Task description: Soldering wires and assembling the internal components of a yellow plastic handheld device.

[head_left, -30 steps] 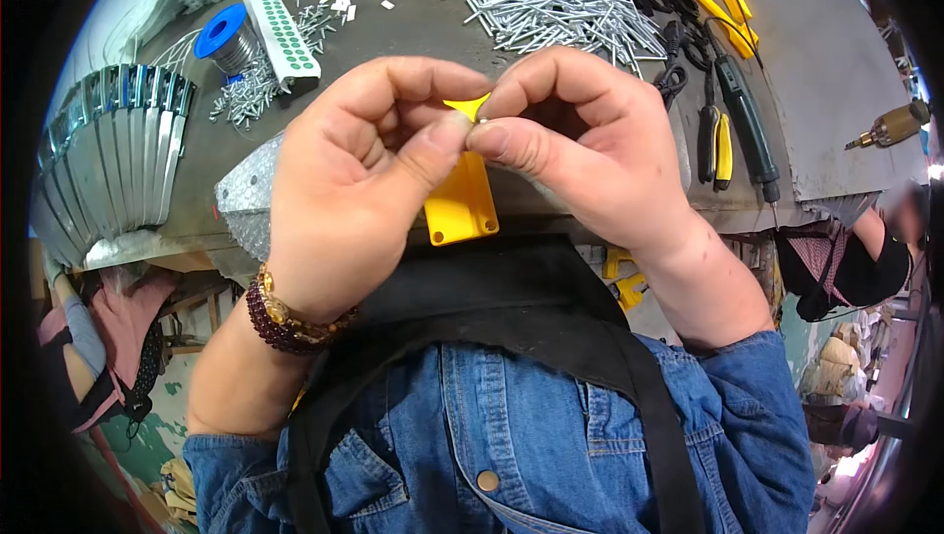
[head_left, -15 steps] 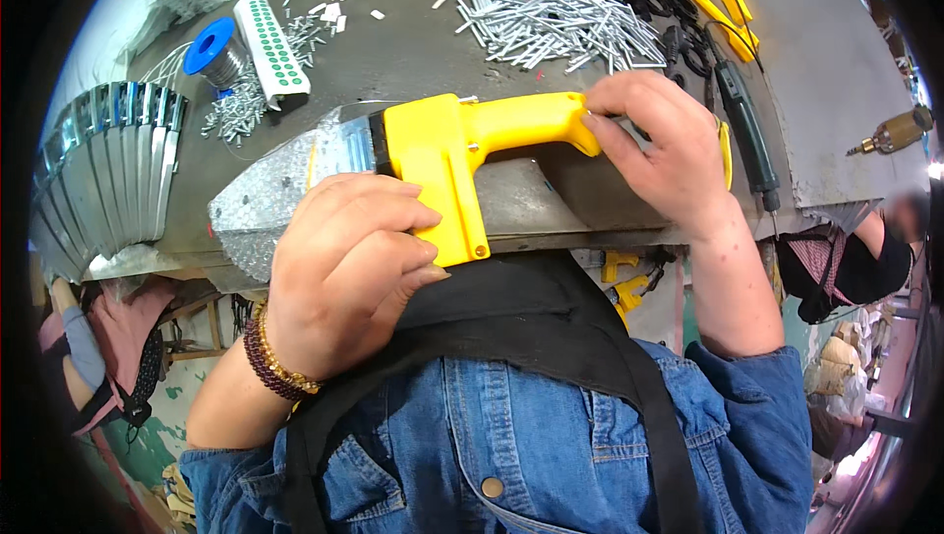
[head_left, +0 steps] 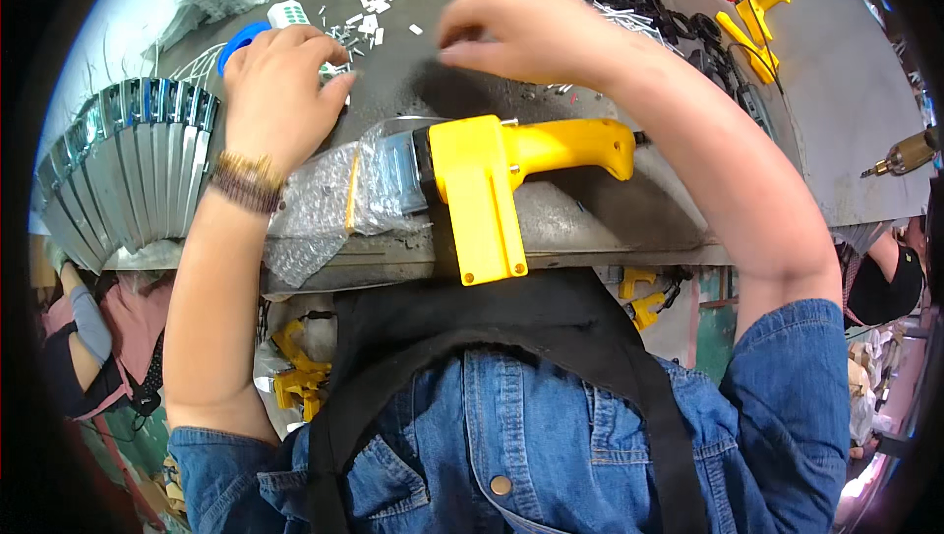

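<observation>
A yellow pistol-grip tool housing (head_left: pixel 479 195) lies on the bench's near edge, its handle pointing right and its lower block overhanging the edge. Bubble wrap (head_left: pixel 324 200) covers the metal part at its left end. Neither hand touches the tool. My left hand (head_left: pixel 280 91) reaches over the small screws (head_left: pixel 339 32) and the blue spool (head_left: pixel 242 40), thumb apart from the bent fingers; what lies beneath it is hidden. Above the bench, beyond the tool, my right hand (head_left: pixel 516 28) is loosely curled, with a gap between thumb and fingers and nothing visible in them.
Fanned metal strips (head_left: pixel 128 165) stand at left. Small white pieces (head_left: pixel 379 8) lie scattered at the back. My right forearm mostly covers a pile of silver rods (head_left: pixel 629 21). Yellow handle shells (head_left: pixel 757 28) and a brass-coloured tool (head_left: pixel 900 153) lie at right.
Both hands have let go of the yellow tool. My left hand moved up to the screws and spool; my right hand swung left and away from me. The tool sits slightly further right in view.
</observation>
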